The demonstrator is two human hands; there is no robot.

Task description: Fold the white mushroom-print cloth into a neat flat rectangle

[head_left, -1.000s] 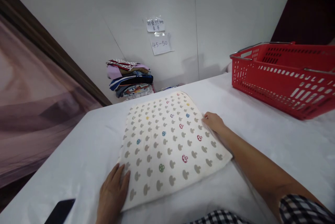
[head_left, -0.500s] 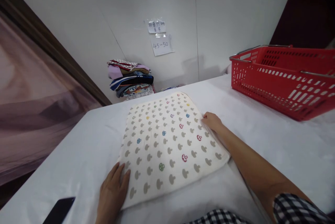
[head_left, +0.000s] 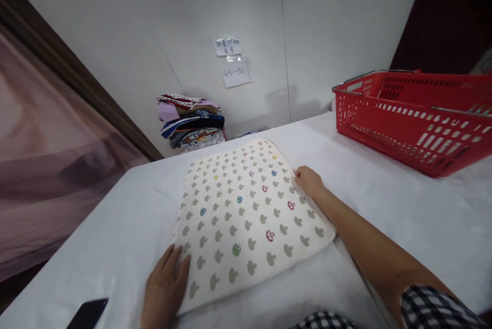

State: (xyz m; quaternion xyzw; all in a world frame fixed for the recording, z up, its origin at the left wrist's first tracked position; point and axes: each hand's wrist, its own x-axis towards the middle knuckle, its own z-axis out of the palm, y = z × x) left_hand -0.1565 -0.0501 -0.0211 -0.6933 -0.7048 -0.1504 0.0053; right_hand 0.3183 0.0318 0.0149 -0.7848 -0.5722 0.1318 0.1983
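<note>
A cream cloth (head_left: 246,211) printed with grey and coloured mushrooms lies spread in a rough square on the white-covered table. My left hand (head_left: 165,283) rests flat with fingers stretched on its near left edge. At the cloth's right edge, my right hand (head_left: 308,180) is closed in a pinch on the border, the fingertips partly hidden from me. The cloth looks smooth, and its near edge runs slanting between my two forearms.
To the right on the table stands a red plastic basket (head_left: 392,129) with metal handles. A pile of folded fabrics (head_left: 192,120) is by the wall beyond the far edge. A dark phone-like object (head_left: 88,313) lies near left. A pinkish curtain (head_left: 49,155) hangs at left.
The view has tilted slightly, so the scene sits a little lower. My right hand's fingers look more curled on the cloth's edge; the left hand stays in place on it.
</note>
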